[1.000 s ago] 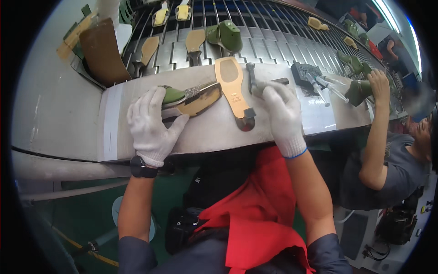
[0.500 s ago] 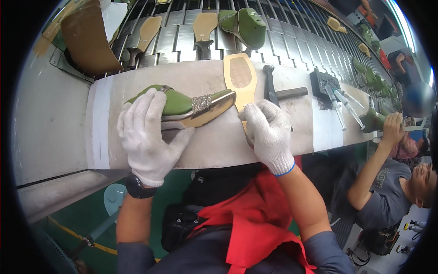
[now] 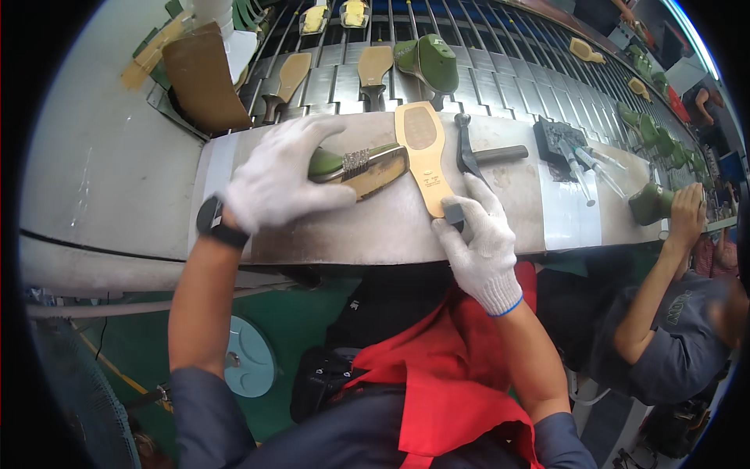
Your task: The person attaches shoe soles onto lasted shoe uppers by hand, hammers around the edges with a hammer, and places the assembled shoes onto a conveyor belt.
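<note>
Worktop [image 3: 375, 227], pale metal, running across the view in front of a slatted conveyor [image 3: 500, 47]. Left hand [image 3: 277, 184], in a white knit glove with a black wristwatch [image 3: 209, 221] at the wrist: laid over the heel end of a green shoe [image 3: 332, 160], fingers curled around it and pressing it onto the worktop; the shoe lies on its side with its tan sole [image 3: 379, 176] facing the person and a wire brush [image 3: 355, 162] resting against it. Right hand [image 3: 480, 234], same white glove with a blue cuff: fingers drawn together, pinching the near end of a yellow insole board [image 3: 426, 156], which lies flat on the worktop just right of the shoe, its far end toward the conveyor. Hammer [image 3: 476, 152], dark head and handle, just beside the insole board on the right, untouched. Black tool block [image 3: 556, 139] with 2 or more white pens [image 3: 582, 164] farther right. Conveyor carries tan soles [image 3: 375, 66] and a green shoe upper on a last [image 3: 430, 62]. Brown cardboard piece [image 3: 199, 78] at far left. A second person's hand [image 3: 687, 207] at right grips another green shoe [image 3: 652, 203]. Red apron [image 3: 453, 367] at the lower centre.
</note>
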{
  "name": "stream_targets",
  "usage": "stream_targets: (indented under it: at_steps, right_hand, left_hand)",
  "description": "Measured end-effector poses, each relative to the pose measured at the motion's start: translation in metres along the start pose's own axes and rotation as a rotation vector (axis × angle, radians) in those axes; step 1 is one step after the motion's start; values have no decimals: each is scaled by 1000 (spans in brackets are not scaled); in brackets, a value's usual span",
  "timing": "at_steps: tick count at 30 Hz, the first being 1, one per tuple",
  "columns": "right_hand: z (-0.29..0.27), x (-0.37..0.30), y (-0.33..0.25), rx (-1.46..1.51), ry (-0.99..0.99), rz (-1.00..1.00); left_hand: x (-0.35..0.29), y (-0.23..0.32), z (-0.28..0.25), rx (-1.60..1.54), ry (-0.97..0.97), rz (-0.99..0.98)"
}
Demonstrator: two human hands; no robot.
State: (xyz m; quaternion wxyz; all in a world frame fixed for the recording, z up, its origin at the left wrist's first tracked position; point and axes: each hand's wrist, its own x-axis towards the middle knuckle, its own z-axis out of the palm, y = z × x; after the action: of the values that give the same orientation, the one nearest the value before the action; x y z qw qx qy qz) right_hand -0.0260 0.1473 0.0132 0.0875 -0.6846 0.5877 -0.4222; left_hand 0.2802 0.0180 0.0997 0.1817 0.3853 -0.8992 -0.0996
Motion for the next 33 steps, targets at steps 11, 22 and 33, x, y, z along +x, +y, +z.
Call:
stream_targets:
  at_steps: [11, 22, 33]
  right_hand:
    - [-48, -151, -2, 1446, -154, 551]
    - [-15, -75, -30, 997, -236, 732]
    - [-40, -27, -123, 1093, -388, 570]
  left_hand:
    - [5, 41, 1, 322, -402, 33]
    - [-36, 36, 30, -1306, 314, -115]
    - [-23, 77, -23, -1542, 446, -99]
